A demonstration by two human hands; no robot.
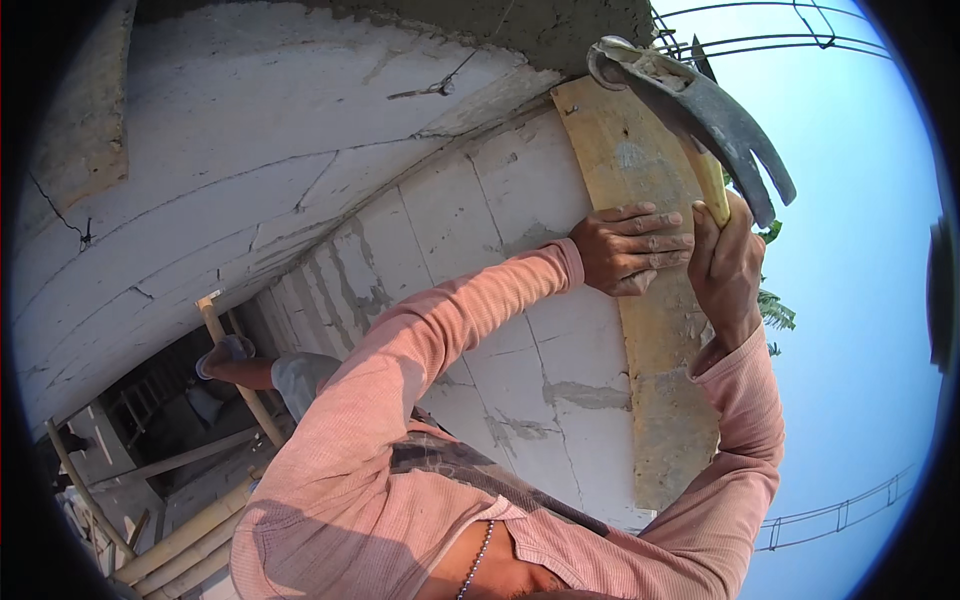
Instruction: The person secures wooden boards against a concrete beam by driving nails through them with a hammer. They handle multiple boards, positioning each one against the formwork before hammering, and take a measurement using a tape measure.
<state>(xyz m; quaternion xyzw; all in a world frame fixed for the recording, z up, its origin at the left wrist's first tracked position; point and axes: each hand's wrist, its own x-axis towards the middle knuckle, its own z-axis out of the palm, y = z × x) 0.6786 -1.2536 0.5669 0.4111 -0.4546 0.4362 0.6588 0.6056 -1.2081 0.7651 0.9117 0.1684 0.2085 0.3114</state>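
My left hand lies against a long wooden board, its fingers stretched across the wood. Beside it, my right hand is wrapped round the yellow handle of a claw hammer. The hammer's dark metal head is raised above that hand, with the claw pointing to the right. The board runs along the edge of a pale block wall. Near the board's upper left corner is a small nail. Whether a nail sits between my left fingers cannot be made out.
Another pale block wall fills the upper left, with a wire sticking out. Bamboo poles stand and lie at the lower left, near a foot in footwear. Steel reinforcing bars show at the upper right against sky.
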